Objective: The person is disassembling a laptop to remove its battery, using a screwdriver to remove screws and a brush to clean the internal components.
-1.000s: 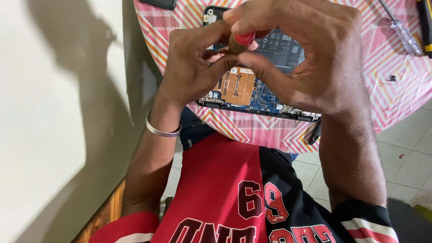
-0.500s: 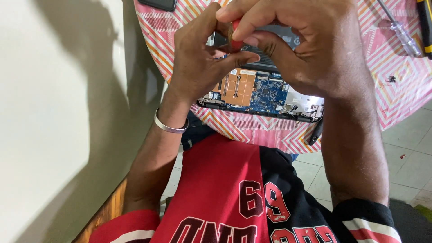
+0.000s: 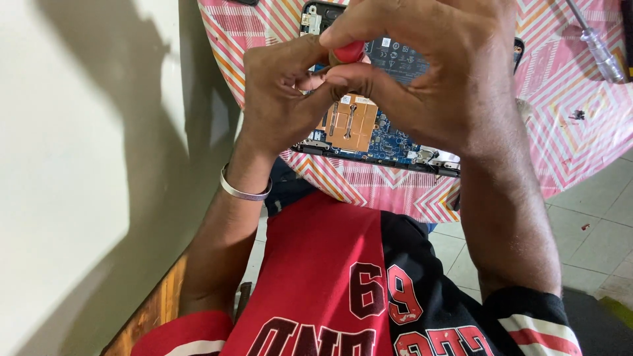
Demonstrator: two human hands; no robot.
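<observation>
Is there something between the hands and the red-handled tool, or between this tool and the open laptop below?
Nothing visible. Both the left hand and right hand already grip the red-handled tool, directly over the open laptop; its tip is hidden by fingers.

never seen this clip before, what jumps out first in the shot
Two hands meet at top centre: the left hand and the right hand pinch a small red-handled tool between their fingertips, over an opened laptop. Its blue circuit board and copper heat plate show just beneath the fingers. It lies on a round table with a pink zigzag cloth, where a clear-handled screwdriver rests at upper right.
</observation>
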